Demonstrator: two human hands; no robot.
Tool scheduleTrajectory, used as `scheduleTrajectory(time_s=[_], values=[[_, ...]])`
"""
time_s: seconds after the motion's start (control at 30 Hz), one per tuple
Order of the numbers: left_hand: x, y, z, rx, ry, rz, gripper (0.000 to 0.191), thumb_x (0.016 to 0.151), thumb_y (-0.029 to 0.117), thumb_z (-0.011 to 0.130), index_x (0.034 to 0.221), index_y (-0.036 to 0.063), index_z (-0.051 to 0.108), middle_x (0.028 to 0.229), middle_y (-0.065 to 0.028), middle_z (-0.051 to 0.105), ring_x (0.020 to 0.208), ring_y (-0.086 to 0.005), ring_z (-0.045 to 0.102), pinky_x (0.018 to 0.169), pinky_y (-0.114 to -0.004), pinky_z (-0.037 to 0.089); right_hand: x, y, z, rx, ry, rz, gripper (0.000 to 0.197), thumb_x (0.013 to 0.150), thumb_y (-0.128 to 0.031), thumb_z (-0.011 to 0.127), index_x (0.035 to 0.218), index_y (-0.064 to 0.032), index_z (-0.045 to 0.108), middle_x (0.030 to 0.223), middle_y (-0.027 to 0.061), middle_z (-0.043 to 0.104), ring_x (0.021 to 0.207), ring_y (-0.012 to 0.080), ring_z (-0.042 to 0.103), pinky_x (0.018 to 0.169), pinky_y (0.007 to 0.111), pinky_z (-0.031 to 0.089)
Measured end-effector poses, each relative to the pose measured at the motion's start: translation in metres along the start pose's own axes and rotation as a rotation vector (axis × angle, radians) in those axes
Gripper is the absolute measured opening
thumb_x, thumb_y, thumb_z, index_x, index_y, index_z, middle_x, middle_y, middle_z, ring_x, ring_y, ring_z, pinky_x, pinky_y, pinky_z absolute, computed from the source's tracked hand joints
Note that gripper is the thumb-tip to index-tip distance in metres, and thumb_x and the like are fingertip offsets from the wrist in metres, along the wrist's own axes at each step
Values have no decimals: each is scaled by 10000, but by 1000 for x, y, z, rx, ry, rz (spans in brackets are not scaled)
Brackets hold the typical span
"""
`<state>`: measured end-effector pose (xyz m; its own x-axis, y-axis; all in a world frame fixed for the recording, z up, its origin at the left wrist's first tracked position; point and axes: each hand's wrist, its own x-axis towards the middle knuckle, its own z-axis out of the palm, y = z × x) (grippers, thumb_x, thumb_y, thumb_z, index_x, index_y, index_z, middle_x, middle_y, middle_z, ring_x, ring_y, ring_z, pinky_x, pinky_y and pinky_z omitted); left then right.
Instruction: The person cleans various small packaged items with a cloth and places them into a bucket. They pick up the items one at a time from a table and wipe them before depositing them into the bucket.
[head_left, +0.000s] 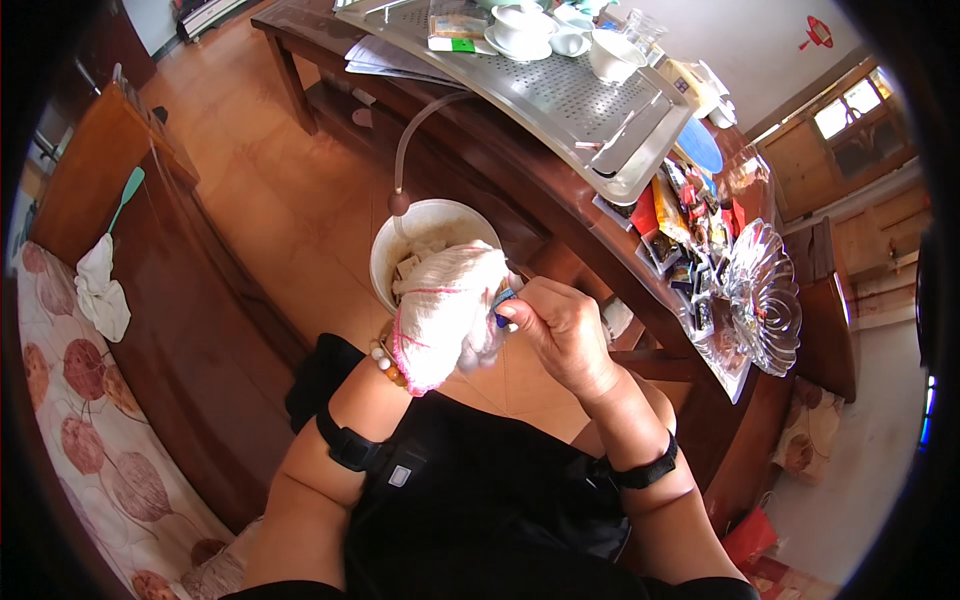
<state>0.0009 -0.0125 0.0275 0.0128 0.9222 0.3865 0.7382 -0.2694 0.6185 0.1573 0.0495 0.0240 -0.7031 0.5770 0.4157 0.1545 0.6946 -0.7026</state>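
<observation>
My left hand (450, 307) wears a white knitted glove with pink stitching, and a beaded bracelet (386, 364) circles the wrist at its cuff. My bare right hand (559, 322) pinches a small blue object (504, 304) against the gloved fingers. What kind of object it is, and whether the glove also grips it, is hidden by the fingers and glare. Both hands are over the near side of a white bucket (381, 259), in which pale scraps (409, 266) show. A clear hose (401, 150) with a brown bulb (399, 202) runs down into the bucket.
Right of the bucket stands a dark wooden table (570, 187) with a metal tea tray (540, 120), white teaware (521, 34), several small packets (682, 217) and a scalloped glass dish (765, 300). A wooden bench (202, 337) at left bears a white cloth (103, 292) and green fly swatter (129, 191).
</observation>
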Motion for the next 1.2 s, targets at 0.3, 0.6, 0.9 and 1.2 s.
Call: scheduleTrajectory(time_s=[0.3, 0.6, 0.9, 1.2], values=[[-5, -31, 33, 232, -197, 277, 180, 924, 219, 507, 905, 54, 578, 819, -78, 583, 775, -158, 590, 790, -290, 471, -1, -3, -8, 14, 46, 240, 228, 945, -207, 534, 852, -2, 568, 706, 169, 569, 652, 364, 575, 587, 405, 460], [12, -4, 9, 80, -26, 134, 249, 633, 108, 677, 856, 92, 566, 805, -66, 580, 779, -250, 581, 693, -326, 479, -6, 8, -16, -95, 53, 275, 312, 954, -264, 522, 779, -10, 564, 668, 162, 555, 634, 374, 572, 575, 416, 460], [-5, -12, 36, 51, 8, 287, 198, 650, 162, 684, 793, 88, 569, 767, -82, 575, 711, -251, 577, 645, -342, 490, 0, 2, -21, -65, -22, 209, 401, 939, -330, 548, 708, -2, 554, 622, 170, 527, 600, 371, 549, 552, 415, 447], [4, 4, 28, 71, -416, -29, 279, 766, 104, 636, 1008, -17, 567, 905, -155, 598, 897, -289, 599, 783, -343, 493, -1, 8, -29, -63, 132, 397, 382, 944, -312, 542, 709, -18, 603, 626, 160, 570, 579, 352, 565, 529, 398, 449]])
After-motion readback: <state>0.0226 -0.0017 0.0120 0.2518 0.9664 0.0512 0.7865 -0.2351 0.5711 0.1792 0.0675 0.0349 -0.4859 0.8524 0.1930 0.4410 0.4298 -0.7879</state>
